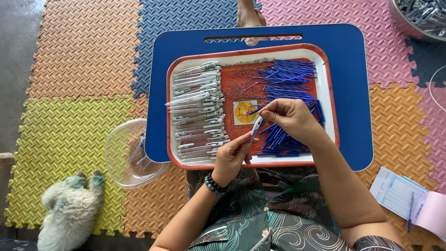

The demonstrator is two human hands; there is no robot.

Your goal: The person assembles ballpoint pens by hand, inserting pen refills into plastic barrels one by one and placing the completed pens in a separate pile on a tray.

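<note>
Left hand (231, 158) pinches a white pen barrel (256, 127) by its lower end; right hand (290, 118) closes on a blue refill (254, 111) at the barrel's top — both over the tray (331, 100), between barrels (200, 111) and refills (288, 79).

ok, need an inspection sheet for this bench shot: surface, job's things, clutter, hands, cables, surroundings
Surface: blue lap table bearing a red-rimmed tray, over foam floor mats.
Job's things: white pen barrel held by both hands; white barrels stacked at tray left; blue refills at tray right.
Clutter: clear bowl with a few pens; paper pad with pen; metal basin of pens.
Hands: left hand and right hand both grip the barrel.
Cables: nothing seen.
Surroundings: white dog lying lower left.
</note>
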